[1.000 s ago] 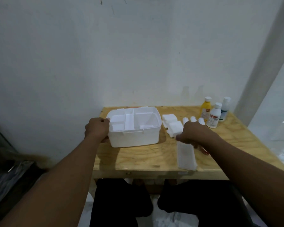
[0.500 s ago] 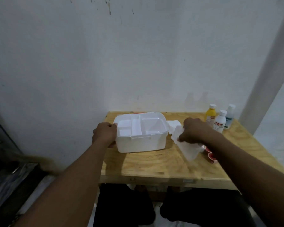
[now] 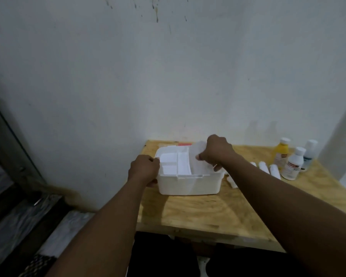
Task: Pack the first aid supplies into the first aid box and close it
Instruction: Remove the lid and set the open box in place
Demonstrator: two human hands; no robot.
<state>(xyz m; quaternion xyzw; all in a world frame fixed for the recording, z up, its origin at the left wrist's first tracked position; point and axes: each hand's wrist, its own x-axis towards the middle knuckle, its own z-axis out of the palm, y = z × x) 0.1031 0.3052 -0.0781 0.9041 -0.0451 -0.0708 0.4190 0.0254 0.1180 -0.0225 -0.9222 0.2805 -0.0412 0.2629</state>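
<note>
Two bare forearms are seen, each ending in a hand: the left hand and the right hand. Soft black trousers are worn on the legs.

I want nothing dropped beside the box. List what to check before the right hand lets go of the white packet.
1. Box steadied: left hand grips the left end of the box. Ok.
2. Packet secure: right hand pinches the white packet. Ok.
3. Box open on top. Ok.
4. Packet above the box's right side, inside the rim line. Ok.
5. Room in that compartment: hidden by hand and packet. Cannot tell.
6. All supplies packed: bottles and rolls stand out on the table. Not ok.
</note>
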